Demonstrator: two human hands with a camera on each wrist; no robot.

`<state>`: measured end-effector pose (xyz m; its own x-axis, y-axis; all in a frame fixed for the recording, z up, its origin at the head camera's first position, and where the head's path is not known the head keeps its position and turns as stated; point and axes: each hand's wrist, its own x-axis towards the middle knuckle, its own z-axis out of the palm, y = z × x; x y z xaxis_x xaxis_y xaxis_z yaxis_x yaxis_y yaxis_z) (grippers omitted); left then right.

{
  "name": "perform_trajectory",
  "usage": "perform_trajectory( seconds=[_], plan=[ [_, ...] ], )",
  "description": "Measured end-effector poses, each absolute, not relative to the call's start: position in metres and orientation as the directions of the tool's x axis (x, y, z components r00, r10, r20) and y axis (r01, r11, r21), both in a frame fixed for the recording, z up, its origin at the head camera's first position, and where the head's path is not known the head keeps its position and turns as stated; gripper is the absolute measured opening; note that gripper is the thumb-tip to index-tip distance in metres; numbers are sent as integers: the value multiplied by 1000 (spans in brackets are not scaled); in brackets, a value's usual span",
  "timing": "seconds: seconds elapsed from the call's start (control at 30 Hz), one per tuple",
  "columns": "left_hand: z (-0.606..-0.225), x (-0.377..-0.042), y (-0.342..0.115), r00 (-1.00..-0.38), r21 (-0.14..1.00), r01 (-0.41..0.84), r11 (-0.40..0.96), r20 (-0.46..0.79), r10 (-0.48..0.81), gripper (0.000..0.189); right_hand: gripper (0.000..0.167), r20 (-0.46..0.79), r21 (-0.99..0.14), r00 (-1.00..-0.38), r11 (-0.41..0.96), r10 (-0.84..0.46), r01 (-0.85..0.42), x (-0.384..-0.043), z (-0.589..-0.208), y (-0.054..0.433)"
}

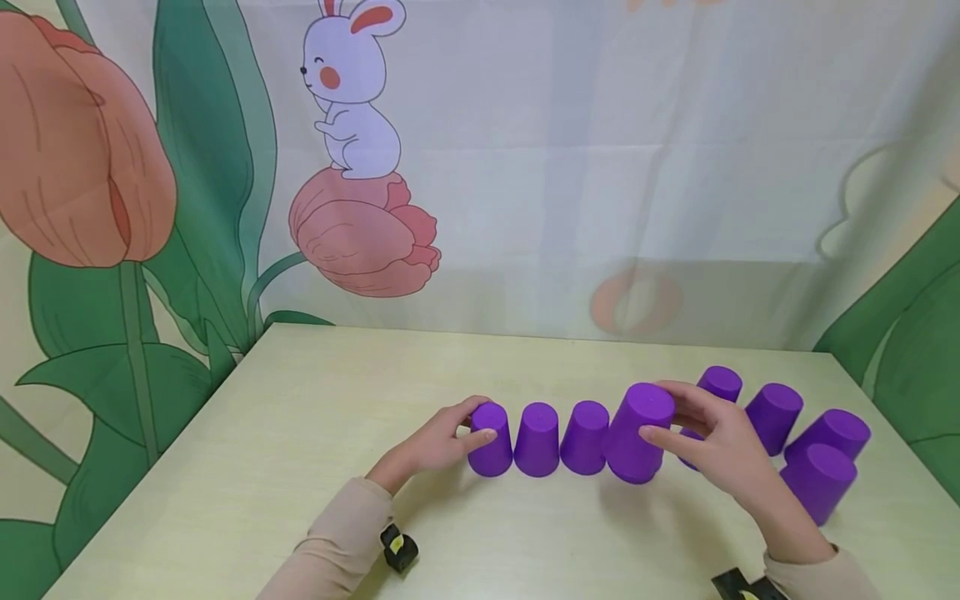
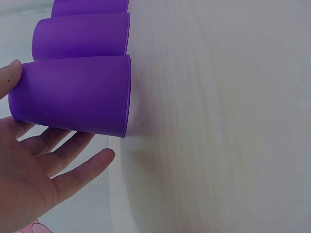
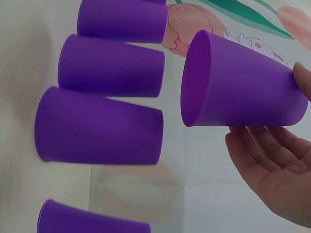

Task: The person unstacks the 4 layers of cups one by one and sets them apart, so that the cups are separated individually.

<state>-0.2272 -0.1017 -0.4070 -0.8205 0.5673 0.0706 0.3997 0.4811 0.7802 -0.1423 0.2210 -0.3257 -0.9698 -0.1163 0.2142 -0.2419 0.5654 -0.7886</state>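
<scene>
Several purple cups stand upside down in a row on the table. My left hand [image 1: 442,437] is at the left-end cup [image 1: 491,446], its thumb on the near side and its fingers round the far side. To its right stand a second cup [image 1: 537,442] and a third cup [image 1: 585,440]. My right hand [image 1: 716,437] holds another purple cup [image 1: 637,437] upside down, thumb in front and fingers behind. In the right wrist view this held cup [image 3: 248,82] is raised above the row, its open rim facing down toward the table.
Further purple cups stand at the right: a back cup [image 1: 720,382], one beside it [image 1: 775,417], and two overlapping, the rear cup [image 1: 840,429] and the front cup [image 1: 819,483]. The pale table [image 1: 300,467] meets a printed cloth [image 1: 510,208] at its back edge.
</scene>
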Motion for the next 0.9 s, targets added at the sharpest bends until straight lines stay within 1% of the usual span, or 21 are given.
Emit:
perform_trajectory(
  seconds=[0.2, 0.43, 0.9],
  plan=[
    [-406, -227, -102, -823, 776, 400, 486, 71, 564, 39, 55, 216, -787, -972, 571, -97, -232, -137, -329, 238],
    [-407, -227, -102, -818, 779, 402, 481, 70, 570, 38, 59, 176, -770, -984, 617, -40, -163, -130, -338, 263],
    [-406, -227, -101, -821, 787, 394, 475, 69, 567, 39, 61, 198, -755, -978, 647, 66, -109, -124, -353, 305]
  ],
)
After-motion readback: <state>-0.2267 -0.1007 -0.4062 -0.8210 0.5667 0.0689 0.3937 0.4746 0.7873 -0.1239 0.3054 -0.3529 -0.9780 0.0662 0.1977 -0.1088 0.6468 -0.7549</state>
